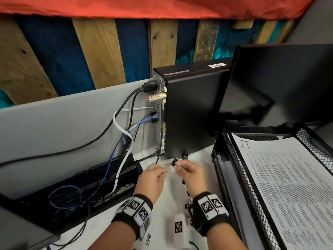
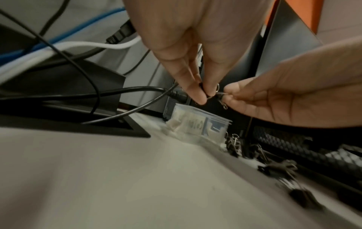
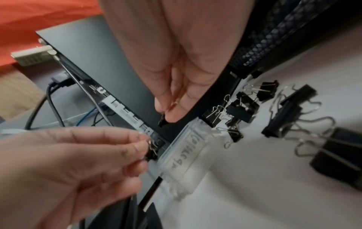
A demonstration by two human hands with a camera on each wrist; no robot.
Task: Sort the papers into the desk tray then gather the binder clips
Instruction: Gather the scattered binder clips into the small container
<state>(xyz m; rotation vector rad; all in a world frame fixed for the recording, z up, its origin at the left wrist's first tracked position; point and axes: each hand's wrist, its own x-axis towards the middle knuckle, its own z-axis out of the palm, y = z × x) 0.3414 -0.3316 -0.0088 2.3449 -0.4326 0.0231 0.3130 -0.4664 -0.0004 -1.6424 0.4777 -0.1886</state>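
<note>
My left hand pinches a small black binder clip just above a clear plastic box at the foot of the PC tower. Beside it, my right hand pinches another small black clip by its wire handle. In the left wrist view, the fingertips of the left hand and right hand nearly meet over the box. Several loose binder clips lie on the desk by the box. Printed papers lie in the black mesh desk tray on the right.
A black PC tower stands right behind the hands, with cables running into a black cable trough on the left. A dark monitor stands behind the tray. Larger clips lie near the tray's base.
</note>
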